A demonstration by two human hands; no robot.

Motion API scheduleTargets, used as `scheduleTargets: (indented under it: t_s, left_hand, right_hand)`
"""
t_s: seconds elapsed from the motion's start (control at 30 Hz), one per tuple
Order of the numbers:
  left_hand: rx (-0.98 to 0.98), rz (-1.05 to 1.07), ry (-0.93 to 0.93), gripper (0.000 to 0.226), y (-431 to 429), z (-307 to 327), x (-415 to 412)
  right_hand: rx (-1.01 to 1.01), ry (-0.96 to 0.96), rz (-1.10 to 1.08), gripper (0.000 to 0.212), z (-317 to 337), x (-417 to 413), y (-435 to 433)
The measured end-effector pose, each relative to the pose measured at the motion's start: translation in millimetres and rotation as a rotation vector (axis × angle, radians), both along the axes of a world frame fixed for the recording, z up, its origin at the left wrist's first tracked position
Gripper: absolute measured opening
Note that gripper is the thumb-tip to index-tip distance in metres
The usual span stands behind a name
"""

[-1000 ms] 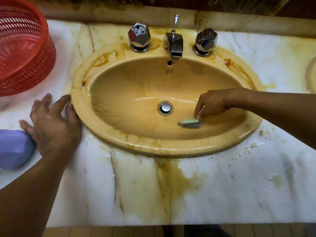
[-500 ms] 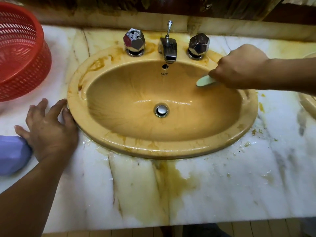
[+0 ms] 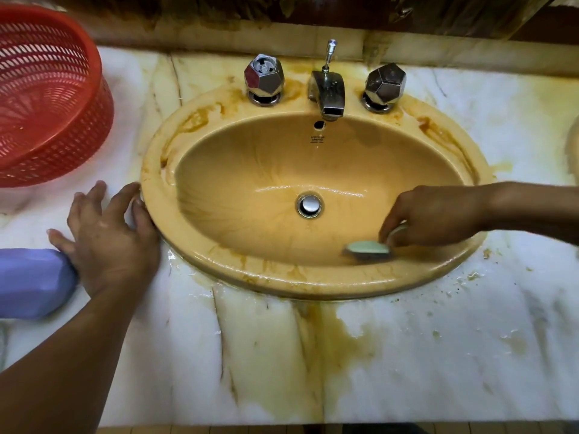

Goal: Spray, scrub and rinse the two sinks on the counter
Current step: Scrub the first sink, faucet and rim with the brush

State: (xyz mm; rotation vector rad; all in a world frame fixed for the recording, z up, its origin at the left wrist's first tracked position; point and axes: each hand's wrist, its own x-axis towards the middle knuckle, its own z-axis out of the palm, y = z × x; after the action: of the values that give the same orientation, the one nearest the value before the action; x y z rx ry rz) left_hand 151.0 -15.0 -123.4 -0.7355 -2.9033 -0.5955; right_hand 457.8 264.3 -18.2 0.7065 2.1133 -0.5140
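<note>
An oval tan sink (image 3: 250,189) with brown stains is set in the white marble counter (image 3: 407,355). My right hand (image 3: 435,219) grips a pale green scrub brush (image 3: 368,248) whose head presses on the near right wall of the basin. My left hand (image 3: 105,238) rests flat on the counter, fingers spread, fingertips touching the sink's left rim. A chrome spout (image 3: 327,90) and two faceted chrome knobs (image 3: 264,77) (image 3: 384,84) stand at the back. The edge of a second sink (image 3: 573,145) shows at far right.
A red plastic mesh basket (image 3: 47,95) stands at the back left of the counter. A purple object (image 3: 31,281) lies by my left wrist at the left edge. Brown stains and water drops cover the counter in front of the sink. A drain (image 3: 309,205) sits mid-basin.
My right hand has swept the brush from the sink's back right rim down to the near right of the basin. My left hand has stayed in place.
</note>
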Motion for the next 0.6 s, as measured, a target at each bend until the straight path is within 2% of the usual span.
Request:
scheduleTargets:
  t_s: [0.07, 0.2, 0.23, 0.27, 0.37, 0.4, 0.5, 0.53, 0.6]
  left_hand:
    - [-0.001, 0.004, -0.008, 0.037, 1, 1, 0]
    - [0.014, 0.007, -0.016, 0.036, 2, 2, 1]
    - [0.019, 0.009, -0.019, 0.035, 2, 2, 1]
    - [0.021, 0.012, -0.021, 0.036, 2, 2, 1]
    - [0.016, 0.015, -0.026, 0.037, 2, 1, 0]
    - [0.017, 0.014, -0.028, 0.037, 2, 1, 0]
    - [0.027, 0.019, -0.031, 0.037, 3, 3, 2]
    - [0.029, 0.021, -0.030, 0.037, 3, 3, 2]
    - [0.031, 0.021, -0.029, 0.037, 3, 4, 2]
  right_hand:
    - [0.011, 0.049, 0.046, 0.024, -18, -12, -11]
    - [0.541, 0.108, 0.289, 0.032, -61, -26, -13]
    - [0.545, 0.122, 0.259, 0.032, -66, -29, -11]
    - [0.463, 0.149, 0.188, 0.031, -71, -31, -8]
    - [0.075, 0.158, 0.071, 0.027, -69, -31, 1]
    - [0.099, 0.143, 0.071, 0.027, -69, -29, 5]
    - [0.531, 0.168, 0.177, 0.031, -77, -21, 22]
    - [0.581, 0.176, 0.178, 0.031, -79, -20, 25]
    - [0.468, 0.180, 0.125, 0.033, -78, -23, 25]
